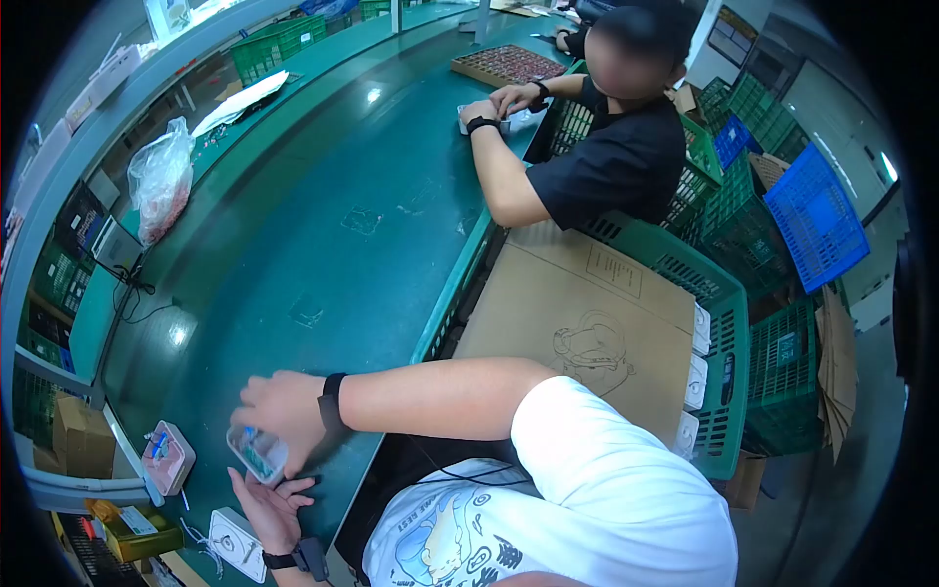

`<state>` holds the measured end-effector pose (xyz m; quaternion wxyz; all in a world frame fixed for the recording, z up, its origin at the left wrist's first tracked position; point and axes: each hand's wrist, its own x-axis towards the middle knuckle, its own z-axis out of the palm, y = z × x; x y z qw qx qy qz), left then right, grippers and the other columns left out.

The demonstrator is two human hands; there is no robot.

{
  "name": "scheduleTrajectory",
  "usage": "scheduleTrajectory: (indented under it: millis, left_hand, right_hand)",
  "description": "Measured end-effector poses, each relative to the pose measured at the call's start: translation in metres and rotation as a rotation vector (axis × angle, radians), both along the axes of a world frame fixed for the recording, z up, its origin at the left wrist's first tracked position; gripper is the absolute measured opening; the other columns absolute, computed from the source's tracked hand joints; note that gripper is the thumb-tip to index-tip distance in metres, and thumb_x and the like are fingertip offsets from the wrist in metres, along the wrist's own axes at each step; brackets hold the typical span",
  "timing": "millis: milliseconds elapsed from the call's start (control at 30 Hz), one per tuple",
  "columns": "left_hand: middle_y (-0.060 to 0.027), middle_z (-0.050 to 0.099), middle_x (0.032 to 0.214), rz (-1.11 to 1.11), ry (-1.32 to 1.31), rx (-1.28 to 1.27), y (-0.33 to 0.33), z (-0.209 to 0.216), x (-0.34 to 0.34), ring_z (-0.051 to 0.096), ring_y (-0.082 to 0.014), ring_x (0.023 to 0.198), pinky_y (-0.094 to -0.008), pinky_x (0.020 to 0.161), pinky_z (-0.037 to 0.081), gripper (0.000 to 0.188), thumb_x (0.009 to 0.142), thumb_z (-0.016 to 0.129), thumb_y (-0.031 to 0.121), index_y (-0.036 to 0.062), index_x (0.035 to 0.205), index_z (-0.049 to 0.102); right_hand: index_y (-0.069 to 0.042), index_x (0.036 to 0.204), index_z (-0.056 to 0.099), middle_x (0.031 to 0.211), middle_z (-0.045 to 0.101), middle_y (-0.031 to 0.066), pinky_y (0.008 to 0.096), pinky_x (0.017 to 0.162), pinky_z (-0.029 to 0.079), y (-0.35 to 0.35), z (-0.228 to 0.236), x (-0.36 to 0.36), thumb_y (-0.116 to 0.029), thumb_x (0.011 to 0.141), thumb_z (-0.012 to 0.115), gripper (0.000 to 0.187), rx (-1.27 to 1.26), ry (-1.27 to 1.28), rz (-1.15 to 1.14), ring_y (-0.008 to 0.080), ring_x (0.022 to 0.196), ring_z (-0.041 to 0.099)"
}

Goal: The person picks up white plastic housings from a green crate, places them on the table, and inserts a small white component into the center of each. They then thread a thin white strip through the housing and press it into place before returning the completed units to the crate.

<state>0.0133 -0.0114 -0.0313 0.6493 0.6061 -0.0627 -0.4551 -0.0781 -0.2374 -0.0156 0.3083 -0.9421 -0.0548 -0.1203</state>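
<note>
A small white tray [277, 476] with blue and green pieces inside sits on the green bench at the lower left. Over its far edge hangs my right hand [284, 409], reaching across from the right with a dark band on the wrist. Motion smears its fingers, so I cannot see whether they grip anything. Just below the tray, my left hand [269, 511] lies palm up, its fingers apart and near the tray's lower corner. Beside that wrist rests a white box with a line drawing [238, 544], a thin white cord next to it.
A pinkish tray [168, 458] with small parts stands left. A clear bag [161, 181] hangs at the far side. A cardboard sheet [577, 323] tops a green crate [726, 382] on the right. Across the bench, another person's hands [489, 110] work near a box of reddish parts [509, 67].
</note>
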Motion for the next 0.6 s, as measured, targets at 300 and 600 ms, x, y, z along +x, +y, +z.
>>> scheduleTrajectory:
  millis: [300,600]
  left_hand:
    - [-0.0214,0.073,0.121,-0.135,-0.241,0.035,0.012,-0.023,0.010,0.079,-0.0239,0.080,-0.0287,0.051,0.062,0.059,0.117,0.052,0.055,0.0016,0.141,0.058]
    - [-0.0207,0.075,0.132,-0.237,-0.234,0.006,0.008,-0.008,-0.005,0.081,-0.0258,0.094,-0.0303,0.062,0.065,0.042,0.116,0.063,0.031,0.0001,0.143,0.062]
  right_hand:
    - [-0.007,0.151,0.055,0.139,0.057,0.0225,0.0584,0.093,0.054,-0.027,-0.006,0.001,-0.042,0.061,0.096,0.105,-0.114,0.040,-0.662,0.0422,0.135,0.052]
    - [0.002,0.134,0.068,0.142,0.059,0.0285,0.0518,0.104,0.057,-0.101,0.016,0.002,-0.050,0.059,0.099,0.097,-0.145,0.404,-0.721,0.0421,0.130,0.058]
